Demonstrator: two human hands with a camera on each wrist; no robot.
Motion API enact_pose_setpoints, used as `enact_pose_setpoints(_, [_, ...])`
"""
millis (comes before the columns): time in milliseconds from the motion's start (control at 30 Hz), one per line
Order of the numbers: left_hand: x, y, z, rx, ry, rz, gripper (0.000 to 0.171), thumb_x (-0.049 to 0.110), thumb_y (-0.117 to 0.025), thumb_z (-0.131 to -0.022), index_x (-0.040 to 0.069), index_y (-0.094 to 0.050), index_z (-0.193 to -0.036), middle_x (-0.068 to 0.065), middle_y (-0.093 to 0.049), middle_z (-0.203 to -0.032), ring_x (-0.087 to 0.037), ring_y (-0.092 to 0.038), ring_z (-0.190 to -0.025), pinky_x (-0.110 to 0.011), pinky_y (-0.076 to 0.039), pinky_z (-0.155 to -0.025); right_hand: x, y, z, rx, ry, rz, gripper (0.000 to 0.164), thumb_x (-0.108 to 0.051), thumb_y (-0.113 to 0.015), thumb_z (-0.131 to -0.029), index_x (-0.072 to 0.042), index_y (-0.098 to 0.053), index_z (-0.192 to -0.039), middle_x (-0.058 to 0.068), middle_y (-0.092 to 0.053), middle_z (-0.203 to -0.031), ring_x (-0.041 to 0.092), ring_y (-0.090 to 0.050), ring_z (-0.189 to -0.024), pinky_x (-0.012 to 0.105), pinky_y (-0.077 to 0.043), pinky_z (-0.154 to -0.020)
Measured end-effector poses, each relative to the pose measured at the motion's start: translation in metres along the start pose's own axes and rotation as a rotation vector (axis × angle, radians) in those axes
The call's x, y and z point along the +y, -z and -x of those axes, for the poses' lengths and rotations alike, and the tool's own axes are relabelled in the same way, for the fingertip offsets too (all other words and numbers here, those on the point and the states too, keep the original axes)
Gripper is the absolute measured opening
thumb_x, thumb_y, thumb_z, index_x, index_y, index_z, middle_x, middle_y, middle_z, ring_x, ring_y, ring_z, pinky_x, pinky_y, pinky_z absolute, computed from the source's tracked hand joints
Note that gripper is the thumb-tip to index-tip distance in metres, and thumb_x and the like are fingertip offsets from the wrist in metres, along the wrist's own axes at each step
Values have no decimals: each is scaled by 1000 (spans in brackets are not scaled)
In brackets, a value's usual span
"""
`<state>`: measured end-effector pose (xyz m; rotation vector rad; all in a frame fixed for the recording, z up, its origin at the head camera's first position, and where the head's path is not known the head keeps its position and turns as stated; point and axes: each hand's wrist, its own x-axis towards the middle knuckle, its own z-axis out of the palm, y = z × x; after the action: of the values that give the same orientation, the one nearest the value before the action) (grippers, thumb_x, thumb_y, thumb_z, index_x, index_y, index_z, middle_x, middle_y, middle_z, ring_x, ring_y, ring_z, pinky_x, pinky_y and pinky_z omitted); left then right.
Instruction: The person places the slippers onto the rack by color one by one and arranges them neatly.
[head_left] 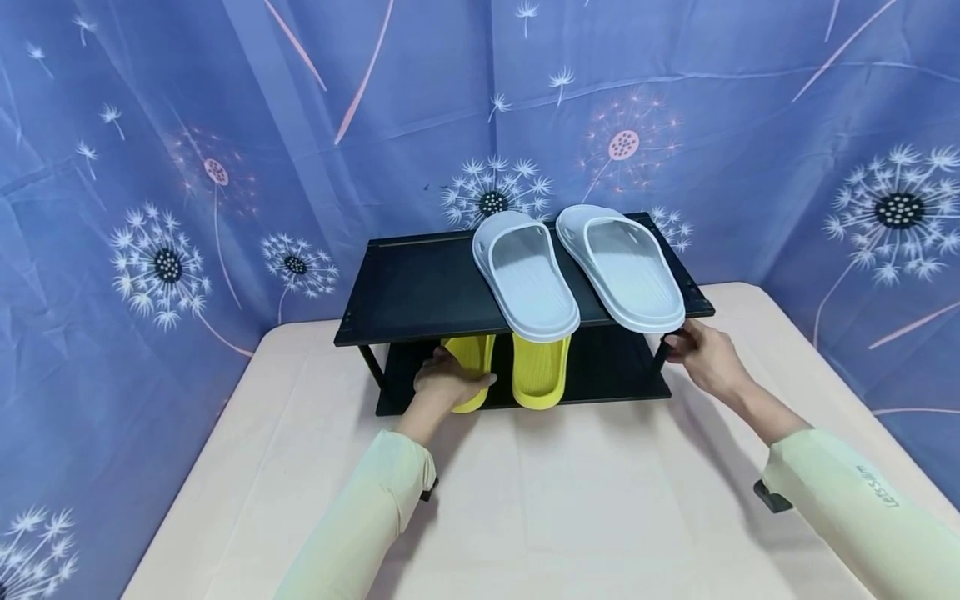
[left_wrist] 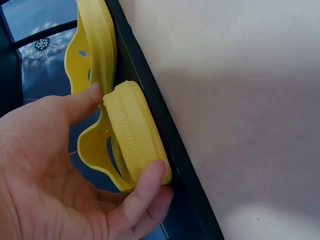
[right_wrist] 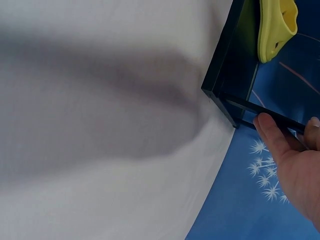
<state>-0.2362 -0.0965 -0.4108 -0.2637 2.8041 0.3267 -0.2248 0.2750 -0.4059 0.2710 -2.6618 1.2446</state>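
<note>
A black two-tier shoe rack (head_left: 420,283) stands on a pale pink cloth. On its lower board, side by side, are two yellow slippers. My left hand (head_left: 442,382) grips the left yellow slipper (left_wrist: 131,132) across its sole end, thumb on one side and fingers on the other. The right yellow slipper (head_left: 540,377) lies just beside it, its toe hidden under the upper board. At the rack's right front corner, my right hand (head_left: 708,358) holds the black post (right_wrist: 260,109) just below the upper board, its fingers against the bar.
Two light grey-blue slippers, left (head_left: 534,283) and right (head_left: 633,271), sit on the right part of the upper board, heels over its front edge. Blue dandelion-print fabric (head_left: 420,100) hangs behind and at both sides. The pink cloth (head_left: 570,500) spreads in front.
</note>
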Motion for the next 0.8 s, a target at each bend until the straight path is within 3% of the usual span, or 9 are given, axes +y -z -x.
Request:
enact_pose_setpoints(200, [-2, 1, 5, 19, -8, -5, 102, 73, -31, -90, -7, -10, -149, -31, -24, -151, -41, -28, -138, -49, -35, -110, 0, 0, 0, -15, 4, -20, 24, 4, -47, -97, 15, -51, -118, 35, -60, -104, 44, -64, -90, 22, -58, -69])
enact_pose_setpoints(400, [-7, 3, 13, 48, -17, 50, 91, 66, -27, -96, -6, -12, -150, -30, -22, -151, -44, -30, -136, -52, -33, -110, 2, 0, 0, -7, 6, -29, 26, 5, -49, -97, 15, -50, -121, 35, -61, -102, 38, -66, -86, 20, -58, -68])
enact_pose_setpoints(600, [-20, 10, 22, 93, -30, 18, 70, 51, -33, -102, -3, -30, -147, -28, -42, -139, -43, -49, -120, -52, -46, -96, 2, -1, 0, -8, 12, -31, 25, 4, -49, -96, 15, -51, -120, 35, -62, -101, 38, -66, -85, 22, -58, -68])
enact_pose_setpoints(800, [-40, 20, 31, 114, -57, -3, 46, 40, -45, -101, 2, -58, -124, -19, -64, -114, -37, -62, -100, -50, -54, -78, 2, -1, 0, 0, 17, -30, 21, 1, -49, -98, 14, -53, -114, 34, -62, -98, 38, -68, -83, 15, -57, -66])
